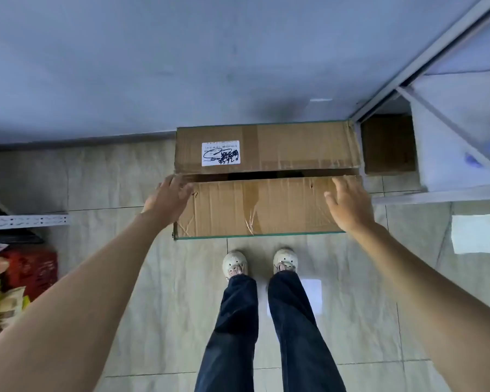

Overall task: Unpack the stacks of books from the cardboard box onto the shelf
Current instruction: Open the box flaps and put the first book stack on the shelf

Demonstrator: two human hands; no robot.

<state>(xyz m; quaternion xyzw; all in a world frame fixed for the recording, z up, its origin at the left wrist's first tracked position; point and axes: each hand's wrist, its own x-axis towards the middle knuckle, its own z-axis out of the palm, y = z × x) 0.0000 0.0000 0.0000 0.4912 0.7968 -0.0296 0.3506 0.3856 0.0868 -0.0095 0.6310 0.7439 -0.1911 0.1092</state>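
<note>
Brown taped cardboard box (pixel 266 176) sits on tiled floor by grey metal shelf (pixel 447 131), flaps nearly closed. Left hand (pixel 169 198) & right hand (pixel 348 206) spread wide, empty, over near flap's corners. Books unseen; prob. heavy, flaps flimsy: lift flaps at edges.

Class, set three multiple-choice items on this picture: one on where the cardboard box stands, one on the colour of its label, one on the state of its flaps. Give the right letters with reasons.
1. Where does the cardboard box stand?
A. on the floor against the wall
B. on a shelf
C. on a chair

2. What colour is the label on the far flap?
A. red
B. white
C. green

3. How are the box's flaps?
A. torn off
B. folded fully outward
C. nearly closed, with a dark gap

Key: 1 A, floor tiles surround it; 2 B, white with black writing; 3 C, the left hand and right hand reach open toward the near flap.
</note>
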